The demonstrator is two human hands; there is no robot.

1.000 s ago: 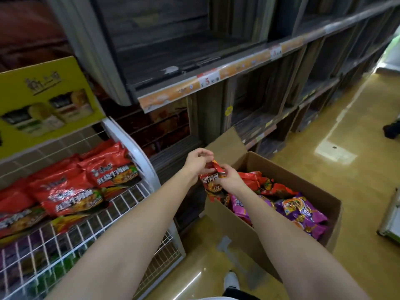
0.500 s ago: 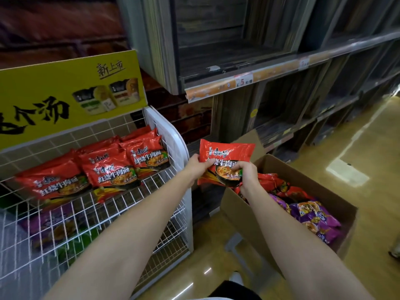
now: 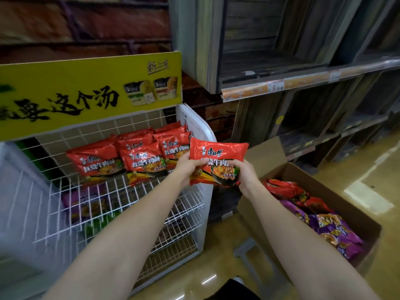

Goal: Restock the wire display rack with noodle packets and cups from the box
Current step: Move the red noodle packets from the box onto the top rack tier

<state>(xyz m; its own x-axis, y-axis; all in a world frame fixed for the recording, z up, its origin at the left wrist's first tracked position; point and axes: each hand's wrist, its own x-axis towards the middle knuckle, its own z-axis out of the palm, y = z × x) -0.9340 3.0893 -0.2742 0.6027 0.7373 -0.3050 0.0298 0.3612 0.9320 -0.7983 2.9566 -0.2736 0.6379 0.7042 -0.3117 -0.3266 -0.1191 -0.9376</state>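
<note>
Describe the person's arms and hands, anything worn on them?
Both forearms are bare as far as the view shows, with no sleeves visible. The left hand and right hand wear no gloves, and no watch, bracelet or ring is visible on the wrists or fingers.

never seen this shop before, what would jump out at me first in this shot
The red noodle packet at centre, held up in the grip of both the left hand and right hand. Left of it, more red packets line the top shelf of the white wire rack, under a bright yellow sign. At lower right, an open cardboard box holds red and purple packets.
</note>
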